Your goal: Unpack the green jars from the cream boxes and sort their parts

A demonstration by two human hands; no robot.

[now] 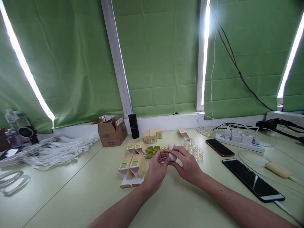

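Observation:
My left hand (158, 166) is closed, its fingertips pinching a small olive-green piece (167, 154). Against it, my right hand (187, 163) grips a small whitish rounded piece (172, 157). The two pieces touch, and fingers cover much of both. Just behind my left hand is a cluster of green square cups (150, 154). Clear little cups with yellow centres (200, 154) stand past my right hand. To the left of my left hand are open cardboard boxes with green windows (134, 163), several of them lying in rows.
More small boxes (147, 136) stand at the back beside a black cylinder (133, 126) and a brown carton (112, 131). White strips (61, 147) pile at left. Phones (253, 179), a power strip (239, 143) and loose cables lie at right.

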